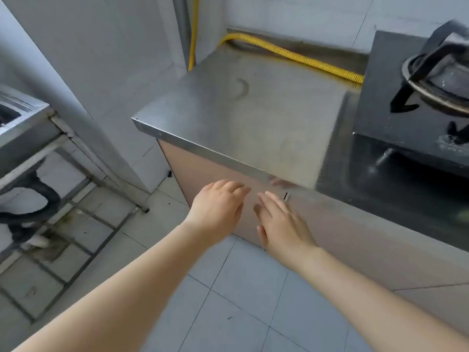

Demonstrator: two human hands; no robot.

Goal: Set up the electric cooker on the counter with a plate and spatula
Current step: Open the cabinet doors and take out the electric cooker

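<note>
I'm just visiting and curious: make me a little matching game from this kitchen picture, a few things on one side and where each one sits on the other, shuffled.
Things:
1. yellow hose
2. gas stove
3. left hand
4. steel counter

Places:
A. far right, on the countertop
B. open, in front of the cabinet door, beside the right hand
C. along the back wall, behind the countertop
D. centre, above the cabinet, bare in its middle

Pairs: 1-C, 2-A, 3-B, 4-D

stove point(406, 102) on counter point(241, 118), right side
</note>
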